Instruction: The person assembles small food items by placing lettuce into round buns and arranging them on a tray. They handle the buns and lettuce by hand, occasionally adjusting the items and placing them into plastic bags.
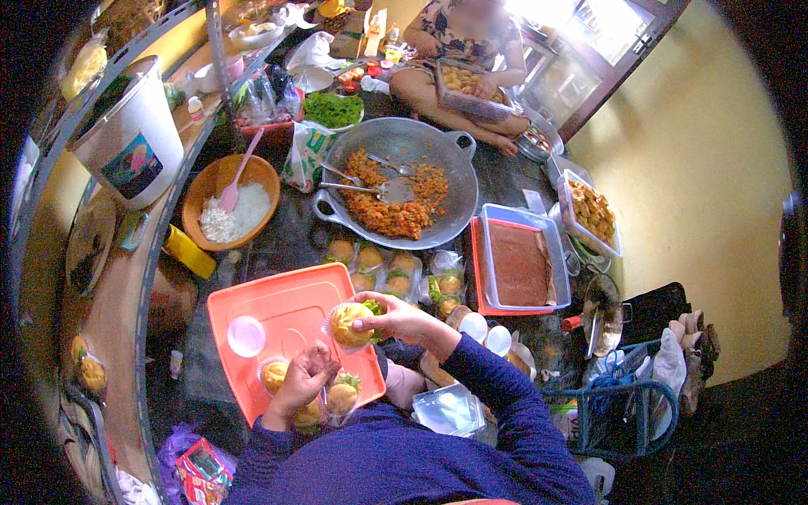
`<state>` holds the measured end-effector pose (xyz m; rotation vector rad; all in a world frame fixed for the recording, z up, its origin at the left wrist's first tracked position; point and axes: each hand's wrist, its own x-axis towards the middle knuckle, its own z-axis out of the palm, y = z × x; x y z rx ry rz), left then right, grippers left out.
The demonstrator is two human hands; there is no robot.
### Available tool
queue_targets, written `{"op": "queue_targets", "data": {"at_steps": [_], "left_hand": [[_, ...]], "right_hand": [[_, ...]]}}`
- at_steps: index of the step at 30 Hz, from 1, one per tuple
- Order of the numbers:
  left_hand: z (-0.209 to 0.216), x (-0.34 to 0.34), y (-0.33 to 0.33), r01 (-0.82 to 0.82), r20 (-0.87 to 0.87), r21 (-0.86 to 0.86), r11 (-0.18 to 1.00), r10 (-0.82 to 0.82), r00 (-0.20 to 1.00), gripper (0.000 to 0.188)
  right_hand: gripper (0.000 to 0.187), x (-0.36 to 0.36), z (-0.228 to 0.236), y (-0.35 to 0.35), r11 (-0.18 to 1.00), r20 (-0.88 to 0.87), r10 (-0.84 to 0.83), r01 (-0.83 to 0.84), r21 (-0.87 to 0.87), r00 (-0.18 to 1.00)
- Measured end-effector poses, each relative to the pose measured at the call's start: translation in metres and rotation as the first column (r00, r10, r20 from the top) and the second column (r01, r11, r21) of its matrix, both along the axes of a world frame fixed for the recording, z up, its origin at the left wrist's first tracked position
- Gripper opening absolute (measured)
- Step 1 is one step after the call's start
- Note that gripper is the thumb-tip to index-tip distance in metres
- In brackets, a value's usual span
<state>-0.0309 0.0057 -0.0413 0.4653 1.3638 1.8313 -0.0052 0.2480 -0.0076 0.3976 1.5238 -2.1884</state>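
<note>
At the far left a white bucket point(130, 139) stands on the wooden ledge, and beside it a brown bowl point(229, 200) holds white shreds with a pink spoon left leaning in it, handy for scooping. On the floor in front of the person lies an orange tray point(282, 324) that serves as a work surface, carrying a small round lid and packed buns. The left hand point(303, 383) hovers low over the tray's near edge, its fingers curled together around a piece of clear wrap above one bun. The right hand point(400, 318) is clamped on a golden bun point(349, 325), lifted just above the tray. Beyond sits a large wok point(400, 181) of orange filling, within reach.
</note>
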Motion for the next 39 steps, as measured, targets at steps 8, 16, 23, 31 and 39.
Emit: {"op": "queue_targets", "data": {"at_steps": [8, 16, 23, 31, 39], "left_hand": [[0.005, -0.004, -0.008, 0.106, 0.038, -0.179, 0.978, -0.101, 0.994, 0.02], [0.01, -0.001, -0.004, 0.095, -0.001, -0.089, 0.991, -0.096, 0.995, 0.017], [0.013, -0.002, -0.001, 0.063, -0.091, -0.158, 0.985, -0.078, 0.993, 0.013], [0.002, 0.0, -0.001, -0.036, -0.005, -0.05, 0.998, 0.036, 0.999, 0.01], [0.01, -0.009, 0.004, -0.009, -0.02, -0.065, 0.998, 0.007, 1.0, 0.025]], "right_hand": [[0.051, 0.002, -0.012, 0.003, 0.997, -0.022, -0.021, 0.019, -0.07, 1.0], [0.052, 0.007, -0.004, -0.001, 0.96, -0.031, 0.046, -0.053, -0.274, 0.998], [0.052, 0.01, 0.001, -0.006, 0.961, -0.067, 0.085, -0.1, -0.258, 0.994], [0.057, 0.011, 0.005, -0.003, 0.917, 0.033, -0.038, 0.048, -0.396, 0.999], [0.053, 0.015, 0.012, -0.011, 0.972, -0.084, 0.106, -0.121, -0.203, 0.991]]}}
